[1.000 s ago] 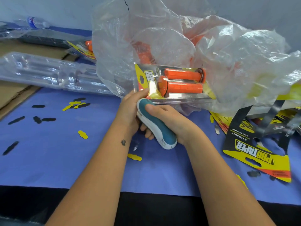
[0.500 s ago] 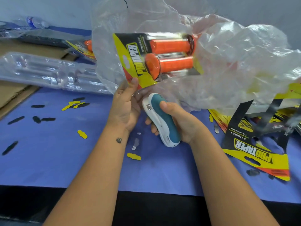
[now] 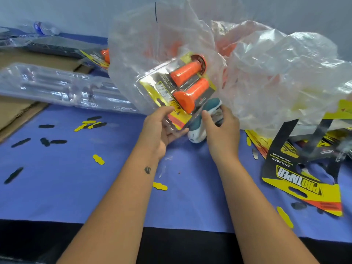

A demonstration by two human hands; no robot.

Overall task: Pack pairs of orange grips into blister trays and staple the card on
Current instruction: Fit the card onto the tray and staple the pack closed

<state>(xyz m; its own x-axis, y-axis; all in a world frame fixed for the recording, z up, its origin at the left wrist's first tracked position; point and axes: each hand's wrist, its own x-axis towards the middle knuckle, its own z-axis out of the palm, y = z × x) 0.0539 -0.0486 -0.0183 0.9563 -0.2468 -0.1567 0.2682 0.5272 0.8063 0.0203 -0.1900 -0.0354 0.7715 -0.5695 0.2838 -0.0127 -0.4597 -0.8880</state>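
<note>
Packed blister tray point(image 3: 177, 88) raised above the worktop point(image 3: 57, 178), centre, before the plastic bag point(image 3: 266, 73). Stapler point(image 3: 202, 122) just right of the tray's lower edge. Empty trays point(image 3: 57, 86) lie far left; loose cards point(image 3: 304, 180) lie right.

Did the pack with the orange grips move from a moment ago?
Yes. The blister pack has tilted and dropped lower against the clear plastic bag, with the left hand holding its bottom corner.
</note>
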